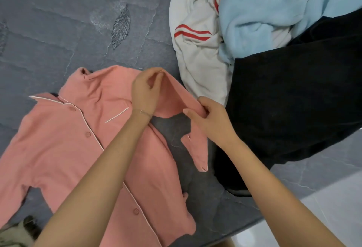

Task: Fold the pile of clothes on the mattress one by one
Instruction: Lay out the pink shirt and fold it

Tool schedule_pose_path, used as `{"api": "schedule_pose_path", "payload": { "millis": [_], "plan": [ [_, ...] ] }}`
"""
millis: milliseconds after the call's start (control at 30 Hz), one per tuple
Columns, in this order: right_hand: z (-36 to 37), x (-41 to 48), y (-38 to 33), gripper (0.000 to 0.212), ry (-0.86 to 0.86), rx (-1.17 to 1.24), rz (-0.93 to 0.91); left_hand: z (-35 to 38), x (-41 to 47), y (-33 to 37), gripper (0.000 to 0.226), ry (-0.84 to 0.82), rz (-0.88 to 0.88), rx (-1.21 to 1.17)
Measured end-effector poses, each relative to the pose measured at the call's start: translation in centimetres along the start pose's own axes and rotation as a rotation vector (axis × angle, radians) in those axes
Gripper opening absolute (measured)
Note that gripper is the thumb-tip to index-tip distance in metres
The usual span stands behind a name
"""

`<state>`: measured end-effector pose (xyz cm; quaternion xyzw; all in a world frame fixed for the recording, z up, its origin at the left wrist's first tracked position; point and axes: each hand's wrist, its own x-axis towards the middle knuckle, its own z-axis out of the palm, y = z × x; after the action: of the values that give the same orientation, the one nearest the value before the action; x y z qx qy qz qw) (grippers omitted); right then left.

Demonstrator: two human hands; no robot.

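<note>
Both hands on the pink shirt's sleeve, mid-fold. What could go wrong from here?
1. The sleeve, pinched by the left hand and right hand, is lifted right beside the black garment; it may catch on it or drag it.
2. The pink shirt is rumpled near the shoulder; folding now may trap creases.
3. Its hem lies near the edge of the mattress; a tug might slide it off.

- A pink buttoned shirt (pixel 64 139) with white piping lies on a grey quilted mattress (pixel 58 21).
- The left hand (pixel 146 92) and right hand (pixel 210 118) pinch its raised sleeve (pixel 176 94).
- Right of the shirt: a white, blue and black clothes heap (pixel 254 31).
</note>
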<state>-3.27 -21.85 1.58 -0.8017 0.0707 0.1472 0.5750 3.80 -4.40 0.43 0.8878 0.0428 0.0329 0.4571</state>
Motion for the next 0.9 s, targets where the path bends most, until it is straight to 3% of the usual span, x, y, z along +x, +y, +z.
{"api": "schedule_pose_path", "payload": {
  "millis": [100,200,333,500,567,700,900],
  "plan": [
    [-2.2,0.5,-0.9,0.033,0.021,0.074,0.037,1.1,0.4,0.3,0.017,-0.016,-0.023,0.01],
    [-5.2,1.1,-1.4,0.026,-0.15,0.006,0.093,1.6,1.1,0.4,0.017,-0.001,-0.043,0.02],
    [-8.3,1.2,-1.6,0.035,-0.396,-0.158,0.218,2.4,2.2,1.3,0.017,-0.023,-0.066,0.011],
    [-11.8,0.5,-2.2,0.044,-0.497,-0.194,0.233,3.5,3.1,2.3,0.018,-0.013,-0.086,0.034],
    [-13.4,0.3,-2.2,0.051,-0.502,-0.226,0.258,3.6,3.7,2.5,0.019,0.024,-0.133,0.047],
    [-16.1,0.3,-2.4,0.023,-0.444,-0.272,0.279,4.3,5.0,2.7,0.02,0.024,-0.224,0.066],
    [-18.6,1.2,-2.6,0.013,-0.314,-0.426,0.252,4.9,6.3,2.6,0.023,0.096,-0.355,0.095]
  ]
}}
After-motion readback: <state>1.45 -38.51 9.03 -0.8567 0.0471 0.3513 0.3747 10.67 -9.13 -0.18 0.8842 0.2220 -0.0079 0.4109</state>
